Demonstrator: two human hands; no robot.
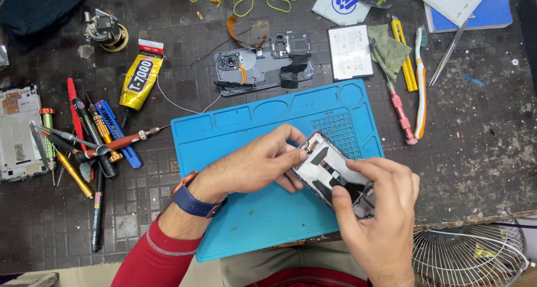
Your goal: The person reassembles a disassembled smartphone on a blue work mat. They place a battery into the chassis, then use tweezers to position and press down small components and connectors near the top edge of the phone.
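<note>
The opened phone (334,174) sits tilted over the near right part of the blue repair mat (246,220), pinched at its far end by the left hand (254,167) and gripped at its near end by the right hand (380,209). Screwdrivers (89,147) lie well to the left, and a phone back cover (263,66) lies just beyond the mat.

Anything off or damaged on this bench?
Mostly clutter. The opened phone is held between the left hand and right hand, tilted, overhanging the blue mat. A bare phone frame lies beyond the mat with a loose orange flex cable. Screwdrivers lie piled crosswise. No spill visible.
</note>
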